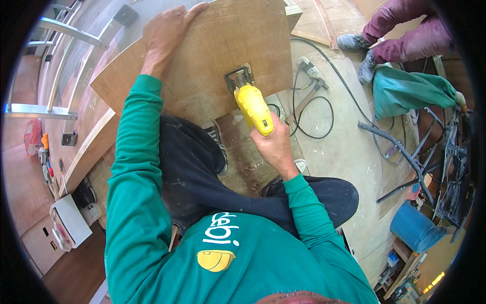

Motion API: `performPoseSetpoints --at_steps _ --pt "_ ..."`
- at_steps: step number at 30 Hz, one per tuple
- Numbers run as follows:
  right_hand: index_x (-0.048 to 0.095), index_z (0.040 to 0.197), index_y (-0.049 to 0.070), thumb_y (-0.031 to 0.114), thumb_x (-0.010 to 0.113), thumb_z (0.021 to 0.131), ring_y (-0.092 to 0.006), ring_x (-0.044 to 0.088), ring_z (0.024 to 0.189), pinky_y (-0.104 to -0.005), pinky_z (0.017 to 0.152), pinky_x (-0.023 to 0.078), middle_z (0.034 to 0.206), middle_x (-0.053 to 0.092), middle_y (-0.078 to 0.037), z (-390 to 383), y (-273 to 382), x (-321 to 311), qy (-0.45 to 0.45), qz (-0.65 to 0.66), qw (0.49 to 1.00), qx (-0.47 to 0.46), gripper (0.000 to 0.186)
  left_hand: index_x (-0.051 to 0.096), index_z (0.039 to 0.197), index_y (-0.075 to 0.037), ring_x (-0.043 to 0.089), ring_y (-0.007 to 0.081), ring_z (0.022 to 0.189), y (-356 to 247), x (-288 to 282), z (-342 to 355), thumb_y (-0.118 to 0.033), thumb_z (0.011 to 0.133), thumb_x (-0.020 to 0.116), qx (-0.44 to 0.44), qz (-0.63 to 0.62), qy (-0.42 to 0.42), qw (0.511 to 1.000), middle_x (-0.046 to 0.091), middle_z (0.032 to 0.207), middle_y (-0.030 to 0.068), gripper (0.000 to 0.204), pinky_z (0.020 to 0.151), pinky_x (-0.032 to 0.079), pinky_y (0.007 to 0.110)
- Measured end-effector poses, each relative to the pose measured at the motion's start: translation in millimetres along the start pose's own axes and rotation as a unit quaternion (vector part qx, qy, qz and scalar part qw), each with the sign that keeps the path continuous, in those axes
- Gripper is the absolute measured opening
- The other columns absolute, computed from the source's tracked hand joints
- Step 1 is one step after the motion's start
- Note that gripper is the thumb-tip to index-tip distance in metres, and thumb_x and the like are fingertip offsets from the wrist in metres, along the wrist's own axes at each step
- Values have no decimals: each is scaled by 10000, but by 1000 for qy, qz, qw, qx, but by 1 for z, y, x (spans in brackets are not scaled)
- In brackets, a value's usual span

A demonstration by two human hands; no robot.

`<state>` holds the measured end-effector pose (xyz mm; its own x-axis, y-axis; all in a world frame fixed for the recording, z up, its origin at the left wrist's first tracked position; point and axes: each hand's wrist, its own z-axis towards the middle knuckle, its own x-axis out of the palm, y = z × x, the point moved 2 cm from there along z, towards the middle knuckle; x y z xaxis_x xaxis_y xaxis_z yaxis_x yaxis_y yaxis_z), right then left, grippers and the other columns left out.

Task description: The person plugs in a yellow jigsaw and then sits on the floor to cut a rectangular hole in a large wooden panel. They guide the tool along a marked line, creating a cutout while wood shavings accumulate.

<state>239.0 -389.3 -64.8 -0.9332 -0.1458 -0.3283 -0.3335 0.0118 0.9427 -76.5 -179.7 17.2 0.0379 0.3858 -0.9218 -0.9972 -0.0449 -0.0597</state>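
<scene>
My right hand (275, 143) is wrapped round the handle of a yellow jigsaw (253, 107). The saw's dark metal base (238, 77) rests on a brown plywood panel (202, 71), at a cut-out spot near the panel's near edge. The blade is hidden. At the far left part of the panel, my left hand (169, 31) presses on the board, fingers along its top edge and the thumb stretched out to the right. The panel lies tilted across the space before my bent knees.
A hammer (309, 99) lies by a power socket block (309, 67) with a looping black cable. At the right are a person's legs (400, 30), a green sack (405, 93), a black metal stand (430, 157) and a blue bucket (412, 225). A metal ladder (66, 66) is at the left.
</scene>
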Motion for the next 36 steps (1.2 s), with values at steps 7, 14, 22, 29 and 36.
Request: performPoseSetpoints --at_steps 7,14,22,29,36 --pt "669 1103 -18 73 779 847 -438 768 853 -471 756 595 922 759 -255 2 2 1 1 -8 1000 1 293 786 828 -144 768 358 743 -3 -3 -1 -904 985 417 -15 22 8 1000 764 762 144 859 633 577 487" --pt "668 1098 -11 76 786 850 -433 768 849 -468 750 594 918 758 -251 1 -2 3 -2 -8 1000 -2 288 795 838 -150 779 353 771 -3 -4 -1 -906 987 417 -24 14 16 999 775 784 142 858 667 589 488" --pt "669 1058 -13 90 784 852 -431 769 842 -472 740 592 894 755 -253 3 5 2 -1 4 1000 27 258 779 843 -111 767 396 833 -2 -6 2 -894 983 452 -40 -33 26 998 777 831 168 860 738 577 512" --pt "659 1041 -16 105 774 852 -467 751 844 -495 728 579 882 735 -271 4 11 -2 -3 17 999 40 253 817 922 -118 767 402 882 -6 -1 1 -891 982 444 -40 10 38 998 799 934 174 860 769 568 516" --pt "640 1009 -15 104 773 850 -504 731 880 -524 720 569 894 720 -295 5 9 0 -9 -1 1000 28 239 813 895 -156 787 371 850 1 3 3 -959 951 397 -38 25 21 999 791 823 147 906 707 572 484"
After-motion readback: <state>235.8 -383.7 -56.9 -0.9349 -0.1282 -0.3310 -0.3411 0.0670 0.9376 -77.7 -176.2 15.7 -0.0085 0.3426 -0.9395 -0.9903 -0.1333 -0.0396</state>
